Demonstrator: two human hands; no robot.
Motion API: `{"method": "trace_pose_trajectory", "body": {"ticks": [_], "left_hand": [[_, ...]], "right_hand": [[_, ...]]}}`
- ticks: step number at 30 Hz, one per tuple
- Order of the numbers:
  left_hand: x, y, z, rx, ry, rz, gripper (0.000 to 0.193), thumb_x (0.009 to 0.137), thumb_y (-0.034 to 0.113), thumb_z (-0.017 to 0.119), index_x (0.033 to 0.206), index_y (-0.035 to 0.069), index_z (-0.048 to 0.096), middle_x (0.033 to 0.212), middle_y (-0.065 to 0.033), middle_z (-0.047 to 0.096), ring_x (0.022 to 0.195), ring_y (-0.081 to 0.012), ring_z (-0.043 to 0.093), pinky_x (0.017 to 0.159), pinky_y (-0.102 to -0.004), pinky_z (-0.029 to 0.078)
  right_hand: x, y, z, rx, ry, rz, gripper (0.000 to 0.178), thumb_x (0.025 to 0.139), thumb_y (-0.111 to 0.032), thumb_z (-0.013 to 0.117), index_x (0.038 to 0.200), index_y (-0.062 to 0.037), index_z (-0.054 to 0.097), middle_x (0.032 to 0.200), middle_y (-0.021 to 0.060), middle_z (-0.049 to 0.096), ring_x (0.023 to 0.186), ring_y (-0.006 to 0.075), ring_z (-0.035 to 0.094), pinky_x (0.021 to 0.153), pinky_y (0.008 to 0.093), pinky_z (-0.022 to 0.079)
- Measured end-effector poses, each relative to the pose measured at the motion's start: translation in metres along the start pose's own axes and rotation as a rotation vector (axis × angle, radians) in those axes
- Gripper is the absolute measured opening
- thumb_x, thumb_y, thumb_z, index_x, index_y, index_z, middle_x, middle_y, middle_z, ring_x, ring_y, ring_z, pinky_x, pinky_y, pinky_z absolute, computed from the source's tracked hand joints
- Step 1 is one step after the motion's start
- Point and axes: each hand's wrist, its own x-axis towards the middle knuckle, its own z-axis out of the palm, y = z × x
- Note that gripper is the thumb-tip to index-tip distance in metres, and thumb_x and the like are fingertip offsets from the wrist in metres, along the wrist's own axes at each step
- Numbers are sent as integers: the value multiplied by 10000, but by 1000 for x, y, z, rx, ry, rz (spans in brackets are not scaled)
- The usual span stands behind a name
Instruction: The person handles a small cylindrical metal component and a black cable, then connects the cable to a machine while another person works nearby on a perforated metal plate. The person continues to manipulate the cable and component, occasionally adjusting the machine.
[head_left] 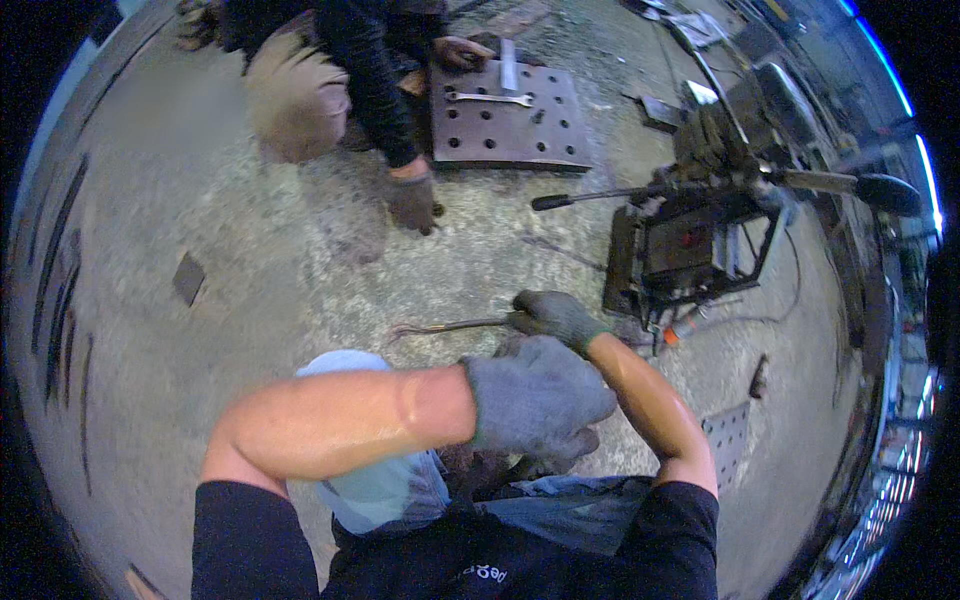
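Observation:
My right hand (556, 318), in a dark grey work glove, is wrapped round one end of a thin dark rod (465, 325). The rod points left over the floor, and its far tip looks pale and looped or forked; its exact kind is unclear. Nearer to me, my left hand (535, 395), in a grey glove, reaches across to the right with its back upward and its fingers curled. Whatever those fingers may hold is hidden beneath the hand. Both hands are above the floor in front of my knees.
A co-worker's gloved hand (410, 200) reaches to the floor ahead. Beyond it lies a thick perforated steel plate (490, 140) bearing a wrench (488, 98) and a flat metal bar (508, 65). A metal machine with long levers (690, 240) stands right; another perforated plate (728, 440) lies nearer.

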Motion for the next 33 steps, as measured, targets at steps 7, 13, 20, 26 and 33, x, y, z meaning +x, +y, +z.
{"method": "trace_pose_trajectory", "body": {"ticks": [7, 13, 20, 26, 33], "left_hand": [[-22, 7, -5, 66, 0, 44, 252, 820, 322, 624, 829, 88, 715, 719, -163, 671, 703, -380, 686, 606, -512, 539], [-7, -3, -19, 76, -287, -129, 243, 828, 327, 619, 830, 102, 711, 740, -187, 678, 710, -387, 692, 620, -514, 550], [23, -30, -53, 122, 475, -209, 244, 835, 232, 627, 1034, 105, 688, 843, -177, 685, 706, -399, 673, 638, -504, 555], [29, -50, -60, 2, 868, -39, 258, 825, 131, 618, 1073, 94, 679, 911, -190, 676, 798, -398, 672, 708, -481, 555], [-30, -64, -83, 14, 554, -440, 429, 905, 432, 604, 1135, 76, 670, 1045, -191, 688, 948, -387, 672, 825, -458, 537]], "right_hand": [[16, -33, -24, -135, 30, -75, 436, 916, -449, 556, 1145, -91, 651, 998, 212, 700, 930, 425, 668, 817, 518, 516], [25, -25, -84, -257, 135, 17, 401, 907, -446, 571, 1037, -75, 650, 962, 205, 692, 899, 413, 672, 793, 518, 525], [40, 19, -121, 23, 253, 40, 371, 880, -415, 585, 1082, -117, 674, 969, 201, 698, 913, 391, 682, 789, 515, 522], [49, 18, -76, -67, 90, 150, 370, 873, -406, 595, 1092, -120, 681, 987, 193, 702, 932, 384, 684, 801, 506, 526], [109, -10, -44, -200, -35, 31, 371, 863, -395, 606, 1103, -124, 688, 1008, 183, 707, 953, 375, 686, 815, 495, 531]]}}
